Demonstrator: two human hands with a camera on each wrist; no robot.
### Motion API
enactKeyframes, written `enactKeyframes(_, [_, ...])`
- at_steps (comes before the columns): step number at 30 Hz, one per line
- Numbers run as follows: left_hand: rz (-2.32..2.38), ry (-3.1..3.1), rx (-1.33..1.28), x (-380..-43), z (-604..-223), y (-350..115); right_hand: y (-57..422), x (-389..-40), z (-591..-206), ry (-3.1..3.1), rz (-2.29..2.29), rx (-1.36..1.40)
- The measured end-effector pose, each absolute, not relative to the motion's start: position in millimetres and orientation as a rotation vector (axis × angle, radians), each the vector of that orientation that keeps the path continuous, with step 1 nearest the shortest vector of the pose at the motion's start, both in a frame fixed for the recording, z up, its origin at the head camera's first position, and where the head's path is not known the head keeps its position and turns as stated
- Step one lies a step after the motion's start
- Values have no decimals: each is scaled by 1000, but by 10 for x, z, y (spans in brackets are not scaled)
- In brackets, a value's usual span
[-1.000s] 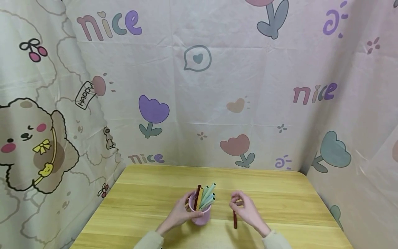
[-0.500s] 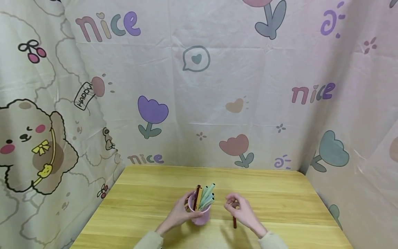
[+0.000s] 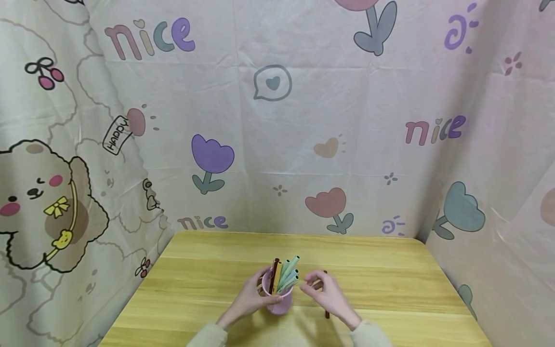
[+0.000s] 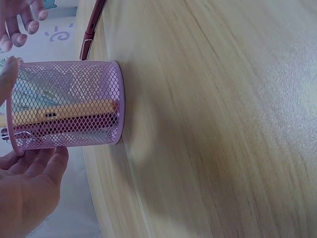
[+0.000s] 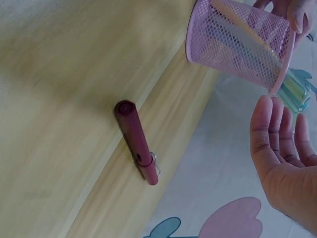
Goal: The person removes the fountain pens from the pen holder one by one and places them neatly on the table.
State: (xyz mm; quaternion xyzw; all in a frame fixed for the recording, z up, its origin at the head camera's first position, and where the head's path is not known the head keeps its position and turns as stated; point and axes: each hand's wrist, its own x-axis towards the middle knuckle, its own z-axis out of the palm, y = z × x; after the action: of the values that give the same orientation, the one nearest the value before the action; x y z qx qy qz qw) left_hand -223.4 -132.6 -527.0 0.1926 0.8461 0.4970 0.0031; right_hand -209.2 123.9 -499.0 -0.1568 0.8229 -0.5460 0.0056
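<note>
A pink mesh pen holder (image 4: 67, 106) stands upright on the wooden table. My left hand (image 3: 253, 291) grips it around the side, thumb at the front by the rim. Inside it are an orange pen (image 3: 278, 277), dark red pens (image 3: 273, 276) and several pale green and blue pens (image 3: 289, 271), their ends sticking out over the rim. My right hand (image 3: 327, 291) hovers just right of the holder, fingers loosely bent and holding nothing, its fingertips close to the pale green pens. A dark red pen (image 5: 136, 139) with a metal clip lies on the table, partly hidden behind this hand in the head view.
The light wooden table (image 3: 208, 255) reaches back to a hanging cloth (image 3: 260, 144) printed with flowers and words. More of that cloth (image 3: 34, 193) hangs along both sides.
My right hand has moved left, away from the dark red pen lying on the table, toward the pen holder. The left hand and the holder have stayed in place.
</note>
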Motion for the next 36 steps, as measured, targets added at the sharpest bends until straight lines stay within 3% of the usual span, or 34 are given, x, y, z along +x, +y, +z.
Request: enactKeyframes(36, [1588, 2636, 612, -2242, -5292, -1336, 906, -2206, -5078, 2904, -1639, -361])
